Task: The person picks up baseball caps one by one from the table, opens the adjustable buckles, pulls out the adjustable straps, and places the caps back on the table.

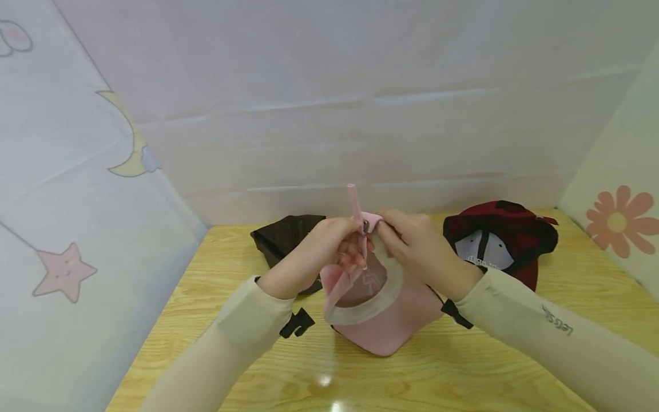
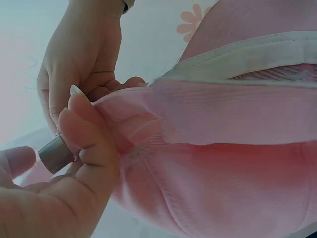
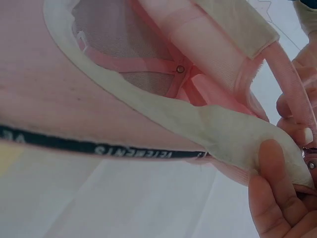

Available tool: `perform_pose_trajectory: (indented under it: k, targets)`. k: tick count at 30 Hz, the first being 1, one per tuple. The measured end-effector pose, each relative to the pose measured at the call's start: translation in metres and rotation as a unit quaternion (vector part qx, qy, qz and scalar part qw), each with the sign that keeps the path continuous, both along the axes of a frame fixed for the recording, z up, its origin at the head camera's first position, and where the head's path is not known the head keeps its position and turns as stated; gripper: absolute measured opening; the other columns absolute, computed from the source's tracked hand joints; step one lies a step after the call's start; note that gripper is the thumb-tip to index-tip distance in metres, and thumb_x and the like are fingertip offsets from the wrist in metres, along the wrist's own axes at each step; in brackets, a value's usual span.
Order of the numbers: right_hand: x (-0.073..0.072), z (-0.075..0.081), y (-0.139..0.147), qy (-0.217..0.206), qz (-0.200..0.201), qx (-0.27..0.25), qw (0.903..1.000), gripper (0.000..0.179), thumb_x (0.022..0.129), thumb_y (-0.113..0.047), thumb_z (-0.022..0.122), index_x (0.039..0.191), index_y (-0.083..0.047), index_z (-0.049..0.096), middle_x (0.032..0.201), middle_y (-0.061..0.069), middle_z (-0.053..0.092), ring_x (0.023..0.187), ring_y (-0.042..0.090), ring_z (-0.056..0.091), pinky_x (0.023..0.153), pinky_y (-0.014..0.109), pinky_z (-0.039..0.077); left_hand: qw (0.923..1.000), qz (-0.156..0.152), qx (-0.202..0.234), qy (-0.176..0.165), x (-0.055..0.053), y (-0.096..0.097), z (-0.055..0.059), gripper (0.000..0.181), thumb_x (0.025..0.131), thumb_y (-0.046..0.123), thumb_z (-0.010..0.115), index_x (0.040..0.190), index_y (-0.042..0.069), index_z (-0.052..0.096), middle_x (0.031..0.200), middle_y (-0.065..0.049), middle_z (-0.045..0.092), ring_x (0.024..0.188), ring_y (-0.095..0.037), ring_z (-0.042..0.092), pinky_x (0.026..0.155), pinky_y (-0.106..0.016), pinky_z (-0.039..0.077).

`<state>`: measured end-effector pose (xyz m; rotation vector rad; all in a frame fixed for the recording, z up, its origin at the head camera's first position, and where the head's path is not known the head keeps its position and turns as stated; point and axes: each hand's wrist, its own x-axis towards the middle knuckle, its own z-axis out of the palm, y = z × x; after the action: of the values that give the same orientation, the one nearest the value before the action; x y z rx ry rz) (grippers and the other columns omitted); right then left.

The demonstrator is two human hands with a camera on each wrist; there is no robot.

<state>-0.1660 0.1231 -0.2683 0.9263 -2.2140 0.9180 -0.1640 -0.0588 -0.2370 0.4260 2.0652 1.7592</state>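
Note:
A pink baseball cap [image 1: 412,303] is held up by both hands with its opening toward me, its pale sweatband [image 3: 143,101] showing inside. My left hand [image 1: 334,246] pinches the cap's pink back strap [image 1: 354,201], whose free end points up. A metal buckle [image 2: 55,153] sits at the left fingertips. Opposite it, my right hand [image 1: 419,240] grips the rear edge of the cap beside the buckle, its fingers [image 3: 272,156] pressed on the sweatband. Dark lettered trim [image 3: 124,150] runs along the brim's edge in the right wrist view.
On the wood-grain table [image 1: 206,343], a dark brown cap-like item [image 1: 283,237] lies behind the left hand, partly hidden. A red and black cap [image 1: 525,229] rests at the back right. Pale printed cloth walls [image 1: 319,114] enclose the back and sides.

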Motion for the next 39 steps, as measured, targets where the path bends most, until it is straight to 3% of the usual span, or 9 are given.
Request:
perform_pose_trajectory:
  k: [5,10,16,19,25,28,34,39]
  targets:
    - [0.001,0.001,0.003,-0.022,-0.001,0.008,0.9997,0.012,0.094,0.004,0.054,0.095,-0.003,0.064,0.059,-0.008,0.048,0.049,0.002,0.043,0.045,0.023,0.039,0.998,-0.039,0.028,0.041,0.003,-0.007,-0.008,0.021,0.1,0.013,0.051,0.103,-0.006,0.059,0.074,-0.002,0.058,0.063,-0.013,0.053,0.06,-0.024,0.044]
    - [0.002,0.004,0.005,-0.04,0.016,0.022,0.9988,0.026,0.096,0.001,0.056,0.12,-0.007,0.063,0.064,-0.006,0.054,0.052,0.003,0.045,0.048,0.024,0.041,0.9941,-0.031,0.035,0.098,0.004,-0.008,-0.014,0.02,0.1,0.01,0.053,0.103,-0.008,0.059,0.082,-0.007,0.058,0.07,-0.013,0.052,0.067,-0.025,0.046]
    - [0.0,0.008,0.01,0.004,0.014,0.052,0.9985,0.027,0.089,0.002,0.066,0.114,-0.008,0.065,0.066,-0.004,0.057,0.051,0.001,0.047,0.049,0.024,0.044,0.9878,-0.023,0.018,0.153,0.004,-0.006,-0.013,0.02,0.102,0.012,0.052,0.1,-0.006,0.061,0.084,-0.015,0.059,0.071,-0.014,0.053,0.066,-0.026,0.046]
    - [-0.003,0.01,0.012,0.036,0.013,0.068,0.9969,0.028,0.085,0.003,0.069,0.111,-0.006,0.066,0.069,-0.001,0.061,0.051,0.004,0.046,0.049,0.024,0.043,0.987,-0.019,0.013,0.159,0.003,-0.006,-0.013,0.02,0.101,0.013,0.052,0.098,-0.005,0.061,0.08,-0.014,0.059,0.07,-0.015,0.053,0.066,-0.026,0.047]
    - [-0.006,0.01,0.015,0.085,0.029,0.083,0.9925,0.037,0.081,0.008,0.072,0.116,-0.002,0.066,0.093,0.012,0.072,0.062,0.014,0.063,0.055,0.03,0.051,0.9836,-0.019,-0.001,0.179,0.003,-0.006,-0.013,0.021,0.101,0.013,0.053,0.091,-0.005,0.059,0.074,-0.016,0.056,0.066,-0.014,0.053,0.067,-0.029,0.048]
    - [-0.006,0.011,0.015,0.105,0.027,0.09,0.99,0.036,0.079,0.007,0.073,0.114,-0.003,0.066,0.093,0.011,0.073,0.066,0.017,0.066,0.057,0.032,0.054,0.984,-0.017,-0.008,0.177,0.003,-0.007,-0.014,0.021,0.101,0.014,0.053,0.094,-0.005,0.06,0.074,-0.018,0.057,0.068,-0.016,0.056,0.067,-0.03,0.048]
    - [-0.004,0.011,0.015,0.11,0.018,0.095,0.9893,0.031,0.079,0.005,0.074,0.108,-0.003,0.067,0.092,0.009,0.073,0.07,0.018,0.068,0.06,0.033,0.056,0.988,-0.001,-0.018,0.153,0.006,-0.006,-0.013,0.021,0.101,0.014,0.054,0.104,-0.006,0.062,0.076,-0.015,0.057,0.075,-0.028,0.064,0.067,-0.026,0.049]
    - [-0.002,0.011,0.015,0.107,0.014,0.093,0.9898,0.029,0.079,0.005,0.074,0.107,-0.003,0.067,0.092,0.009,0.073,0.069,0.016,0.068,0.059,0.032,0.055,0.9872,0.001,-0.023,0.158,0.006,-0.005,-0.013,0.022,0.101,0.014,0.054,0.105,-0.005,0.062,0.077,-0.015,0.058,0.076,-0.029,0.065,0.067,-0.026,0.05]
